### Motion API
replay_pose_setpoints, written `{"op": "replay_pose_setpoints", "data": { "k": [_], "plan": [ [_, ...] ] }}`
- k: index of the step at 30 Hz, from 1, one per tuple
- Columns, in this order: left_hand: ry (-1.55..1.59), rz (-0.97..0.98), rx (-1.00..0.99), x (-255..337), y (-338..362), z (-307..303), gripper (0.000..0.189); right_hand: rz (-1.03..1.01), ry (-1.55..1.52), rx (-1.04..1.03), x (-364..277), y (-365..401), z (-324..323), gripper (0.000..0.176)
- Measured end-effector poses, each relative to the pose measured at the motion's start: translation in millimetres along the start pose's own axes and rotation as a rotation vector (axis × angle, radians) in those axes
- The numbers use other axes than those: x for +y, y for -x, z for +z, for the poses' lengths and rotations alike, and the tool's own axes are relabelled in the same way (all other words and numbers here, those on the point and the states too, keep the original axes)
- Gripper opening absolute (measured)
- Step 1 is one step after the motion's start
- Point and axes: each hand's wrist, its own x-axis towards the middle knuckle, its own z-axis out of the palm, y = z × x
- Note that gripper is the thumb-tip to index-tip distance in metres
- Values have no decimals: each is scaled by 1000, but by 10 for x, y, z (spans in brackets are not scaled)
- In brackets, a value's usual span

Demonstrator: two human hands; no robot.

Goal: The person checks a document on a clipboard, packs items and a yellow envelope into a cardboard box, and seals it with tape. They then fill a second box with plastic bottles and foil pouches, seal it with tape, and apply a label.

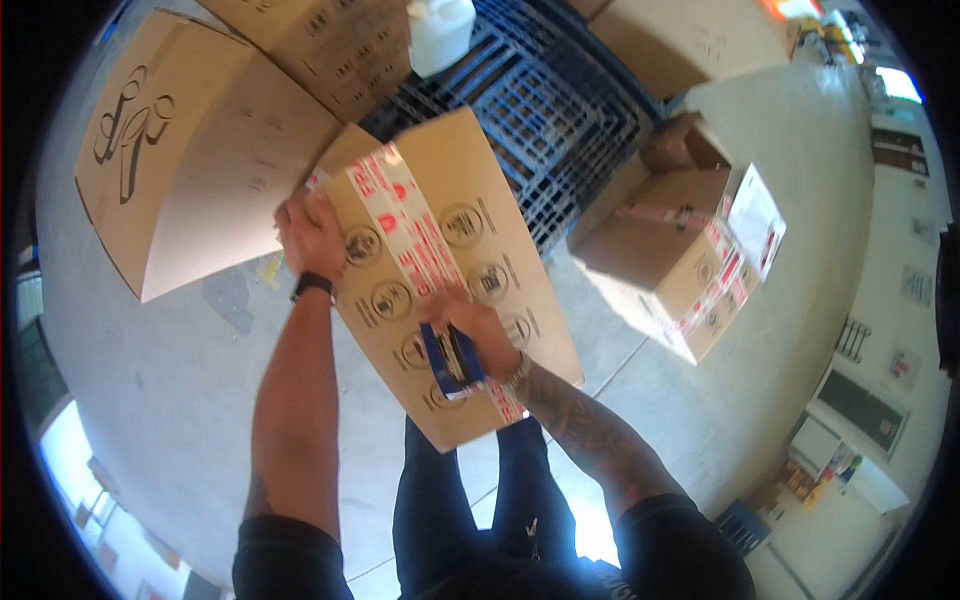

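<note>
A cardboard box [468, 175] with round printed symbols is tilted in front of my legs. White tape with red print [412, 235] runs lengthwise down its face. My left hand [312, 232], with a dark band at the wrist, grips the box's upper left edge; some fingertips are hidden. In my right hand [472, 328] is a blue tape dispenser [453, 362], held against the lower part of the taped line. The fingers of that hand are wrapped round it, and they partly cover it.
A large carton [215, 150] stands at the left, with more cartons [320, 45] behind. A blue plastic pallet [545, 100] bears a white jug [440, 35]. At the right, an open box [665, 235] with a white sheet [757, 222] sits on the concrete floor.
</note>
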Motion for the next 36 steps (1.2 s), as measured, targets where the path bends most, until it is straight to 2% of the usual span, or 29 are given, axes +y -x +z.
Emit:
{"op": "replay_pose_setpoints", "data": {
  "k": [2, 4, 6, 8, 11, 15, 17, 20, 23, 24, 26, 29, 31, 34, 35, 36],
  "plan": [
    [-29, 44, 48, -160, -42, 119, 51, -2, 125, 29, -111, 790, -4, 18],
    [-32, 45, 16, -193, -69, 104, 54, 59, 91, 53, -209, 1546, 8, 17],
    [17, 53, -168, -372, -247, 79, 55, 177, -71, 75, -248, 2339, 140, 14],
    [58, 44, -253, -371, -285, 54, 56, 293, -18, 48, -292, 2882, 123, 14],
    [-263, 223, 77, -227, -90, 84, 59, 284, 41, 42, 7, 3369, 243, 15],
    [-339, 787, 30, 41, 276, 197, 64, 85, 206, 125, 614, 3051, 301, 17],
    [-346, 890, -242, 355, 849, 263, 76, 40, 385, 112, 861, 2950, 348, 18],
    [-386, 851, -271, 609, 1179, 289, 84, 402, 423, -116, 973, 3331, 195, 17],
    [-410, 791, -283, 596, 1204, 225, 86, 287, 449, -182, 634, 3304, 175, 14],
    [-391, 791, -285, 622, 1193, 232, 86, 231, 390, -210, 494, 3129, 134, 18],
    [-355, 785, -295, 624, 1200, 188, 86, 97, 403, 126, 522, 2765, 287, 25],
    [-311, 796, -379, 592, 1093, 84, 82, 869, 495, -148, 629, 2682, 364, 27],
    [-240, 781, -467, 453, 796, 29, 78, 819, 231, 109, 725, 3002, 542, 20],
    [16, 734, -299, 308, 77, -115, 72, 437, 387, 193, 213, 3024, 415, 16],
    [-84, 611, -265, 246, -148, -237, 68, 281, 422, 198, 77, 2909, 356, 16],
    [-193, 491, -373, 124, -348, -309, 68, 118, 446, 202, 3, 2799, 349, 16]
  ]
}}
